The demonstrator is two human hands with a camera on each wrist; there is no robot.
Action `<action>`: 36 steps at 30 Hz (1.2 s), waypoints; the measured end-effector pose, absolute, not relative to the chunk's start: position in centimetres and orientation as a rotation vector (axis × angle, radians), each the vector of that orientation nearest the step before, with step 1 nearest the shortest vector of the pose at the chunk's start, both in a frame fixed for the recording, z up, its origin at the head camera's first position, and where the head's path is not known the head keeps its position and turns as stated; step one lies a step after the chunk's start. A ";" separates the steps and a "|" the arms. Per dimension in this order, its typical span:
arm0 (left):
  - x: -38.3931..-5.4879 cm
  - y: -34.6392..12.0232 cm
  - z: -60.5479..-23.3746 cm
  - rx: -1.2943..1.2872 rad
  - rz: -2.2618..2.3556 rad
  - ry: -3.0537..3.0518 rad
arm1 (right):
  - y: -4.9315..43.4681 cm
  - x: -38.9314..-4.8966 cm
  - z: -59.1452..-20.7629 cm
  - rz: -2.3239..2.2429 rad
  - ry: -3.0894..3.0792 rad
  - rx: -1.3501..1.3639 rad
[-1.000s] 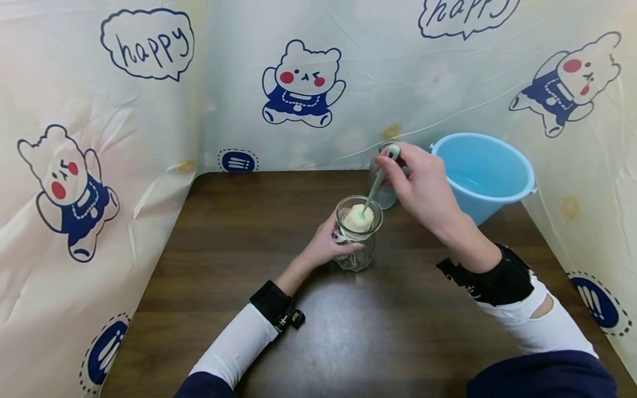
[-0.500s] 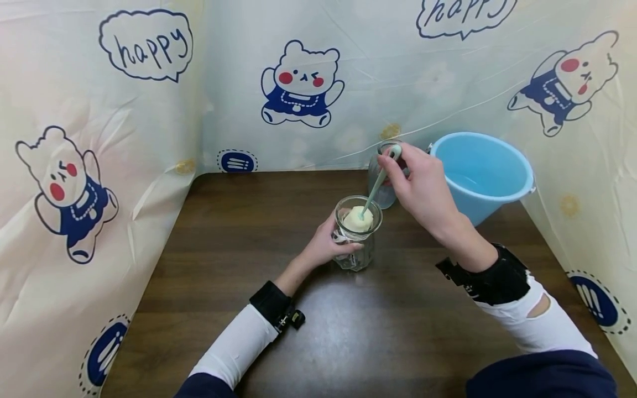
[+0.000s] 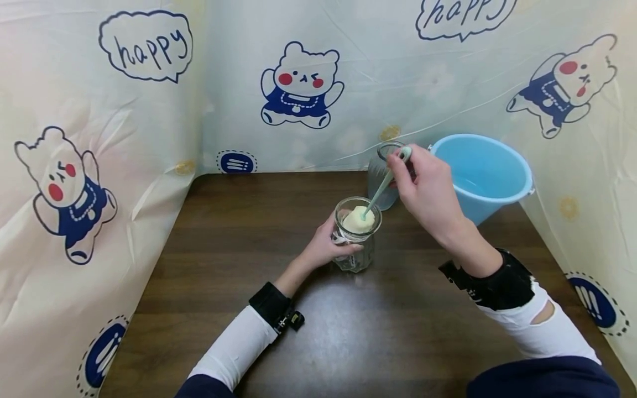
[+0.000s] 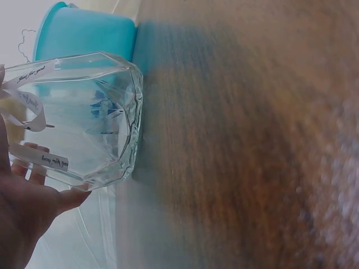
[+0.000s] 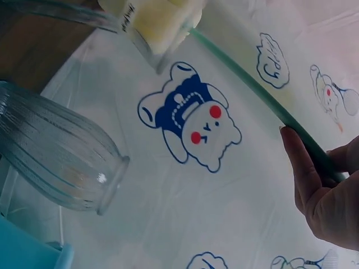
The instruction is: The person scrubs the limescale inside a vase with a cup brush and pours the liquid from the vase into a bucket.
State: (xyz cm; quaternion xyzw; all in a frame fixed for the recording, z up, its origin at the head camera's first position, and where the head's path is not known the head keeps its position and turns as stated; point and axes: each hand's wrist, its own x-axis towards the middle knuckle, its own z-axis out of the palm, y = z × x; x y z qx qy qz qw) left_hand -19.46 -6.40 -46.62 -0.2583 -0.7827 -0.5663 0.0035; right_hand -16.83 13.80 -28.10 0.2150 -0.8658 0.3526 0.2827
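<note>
My left hand (image 3: pixel 325 243) grips a clear faceted glass jar (image 3: pixel 362 257) with a white printed ribbon round its neck, thumb along the near side. In the left wrist view the jar (image 4: pixel 84 117) shows its thick base close to the tabletop; I cannot tell whether it touches. Inside the jar's mouth sits the cream sponge head (image 3: pixel 357 221) of a sponge bottle brush, its pale green handle (image 3: pixel 380 190) slanting up to the right. My right hand (image 3: pixel 428 185) pinches that handle near its top end. In the right wrist view the fingers (image 5: pixel 305 174) press along the handle.
A ribbed glass vase (image 3: pixel 375 174) stands behind the jar, partly hidden by my right hand. Right of it is a light blue bucket (image 3: pixel 490 171). The dark wooden table (image 3: pixel 239 237) meets a printed cloth backdrop (image 3: pixel 229 83) at the back and both sides.
My right hand has shifted slightly to the right, and the brush handle leans further that way. The sponge stays in the jar's mouth; the left hand and jar have barely moved.
</note>
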 end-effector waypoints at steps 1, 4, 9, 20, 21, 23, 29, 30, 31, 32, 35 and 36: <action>-19.6 -6.4 -46.9 -0.812 -1.774 -2.445 | 13.8 -16.7 -28.3 0.941 -2.326 0.590; -20.3 -6.3 -48.0 -0.808 -1.765 -2.457 | 13.8 -16.2 -28.2 0.923 -2.328 0.629; -21.1 -6.4 -49.4 -0.788 -1.763 -2.496 | 13.6 -14.5 -26.9 0.893 -2.265 0.700; -21.2 -6.4 -49.0 -0.809 -1.776 -2.491 | 11.4 -13.5 -28.1 0.850 -2.216 0.999; -21.2 -6.4 -49.0 -0.811 -1.778 -2.492 | 11.4 -13.7 -28.3 0.856 -2.223 1.007; -21.2 -6.4 -49.1 -0.814 -1.780 -2.497 | 11.4 -14.0 -28.6 0.866 -2.243 1.004; -21.1 -6.5 -49.4 -0.793 -1.764 -2.514 | 11.7 -14.1 -27.3 0.919 -2.201 0.985; -21.1 -6.5 -49.4 -0.790 -1.760 -2.514 | 11.8 -14.1 -26.9 0.926 -2.186 0.984; -21.0 -6.5 -49.5 -0.784 -1.754 -2.515 | 11.7 -14.1 -26.5 0.936 -2.169 0.982; -21.0 -6.5 -49.4 -0.783 -1.749 -2.513 | 11.7 -14.0 -26.2 0.942 -2.156 0.976; -21.0 -6.5 -49.4 -0.779 -1.746 -2.512 | 11.5 -14.1 -25.7 0.959 -2.140 0.979; -21.0 -6.5 -49.3 -0.775 -1.747 -2.515 | 11.3 -14.2 -25.7 0.967 -2.141 0.985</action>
